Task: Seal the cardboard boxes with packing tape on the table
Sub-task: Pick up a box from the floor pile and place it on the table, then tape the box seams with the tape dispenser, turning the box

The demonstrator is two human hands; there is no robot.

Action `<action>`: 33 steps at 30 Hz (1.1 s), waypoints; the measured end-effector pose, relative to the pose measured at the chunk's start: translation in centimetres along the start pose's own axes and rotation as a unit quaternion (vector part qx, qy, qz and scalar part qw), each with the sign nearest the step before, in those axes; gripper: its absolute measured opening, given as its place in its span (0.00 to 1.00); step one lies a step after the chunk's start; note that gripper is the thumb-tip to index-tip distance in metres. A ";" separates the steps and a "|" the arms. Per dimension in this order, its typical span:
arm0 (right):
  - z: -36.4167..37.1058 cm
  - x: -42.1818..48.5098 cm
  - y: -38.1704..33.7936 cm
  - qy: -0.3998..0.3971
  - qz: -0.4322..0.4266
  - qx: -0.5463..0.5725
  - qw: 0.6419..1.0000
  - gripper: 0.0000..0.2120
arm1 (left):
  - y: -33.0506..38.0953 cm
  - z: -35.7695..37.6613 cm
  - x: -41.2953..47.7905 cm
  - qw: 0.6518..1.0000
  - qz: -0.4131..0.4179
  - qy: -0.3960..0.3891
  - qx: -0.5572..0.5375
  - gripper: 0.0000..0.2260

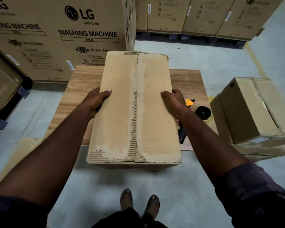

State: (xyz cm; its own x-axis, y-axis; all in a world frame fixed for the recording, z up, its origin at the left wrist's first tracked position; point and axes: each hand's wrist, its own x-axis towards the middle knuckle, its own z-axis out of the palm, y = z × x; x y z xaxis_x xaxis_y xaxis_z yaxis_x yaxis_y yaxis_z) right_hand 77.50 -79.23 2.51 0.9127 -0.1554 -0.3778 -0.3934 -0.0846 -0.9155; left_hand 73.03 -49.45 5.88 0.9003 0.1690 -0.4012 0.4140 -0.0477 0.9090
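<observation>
A person's left hand (95, 100) grips the left edge of a long cardboard box (118, 122), thumb on top. The right hand (173, 101) grips the right edge the same way. The box's top flaps are closed, with torn paper along the centre seam. It lies lengthwise over a wooden table (82, 83), its near end jutting past the front edge. A tape dispenser (202, 112) sits on the table just beyond the right hand. Another cardboard box (247, 112) stands to the right; washing machine cartons (64, 38) stand behind.
</observation>
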 end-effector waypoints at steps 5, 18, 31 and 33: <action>1.0 0.1 0.1 0.076 -0.041 -0.066 0.994 0.22 | -0.7 0.8 2.6 0.997 0.028 0.043 0.059 0.16; -0.8 -5.8 3.2 -0.096 -0.327 -0.487 0.804 0.30 | -9.8 5.7 -12.7 0.788 0.261 0.011 0.557 0.30; 11.0 -9.2 3.2 0.057 -0.212 -0.396 0.891 0.33 | -5.1 -7.2 -4.7 0.819 0.278 -0.039 0.500 0.22; 12.8 -9.7 2.7 0.060 -0.198 -0.413 0.887 0.33 | -4.1 -7.3 -3.9 0.828 0.221 -0.040 0.513 0.26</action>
State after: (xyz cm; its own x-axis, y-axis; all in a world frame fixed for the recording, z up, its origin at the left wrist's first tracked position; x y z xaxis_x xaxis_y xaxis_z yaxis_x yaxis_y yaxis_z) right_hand 68.97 -65.38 1.93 0.9986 -0.0515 0.0138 -0.0358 -0.8402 -0.5410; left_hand 66.89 -42.72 4.58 0.9836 -0.1512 -0.0981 -0.0984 -0.9067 0.4102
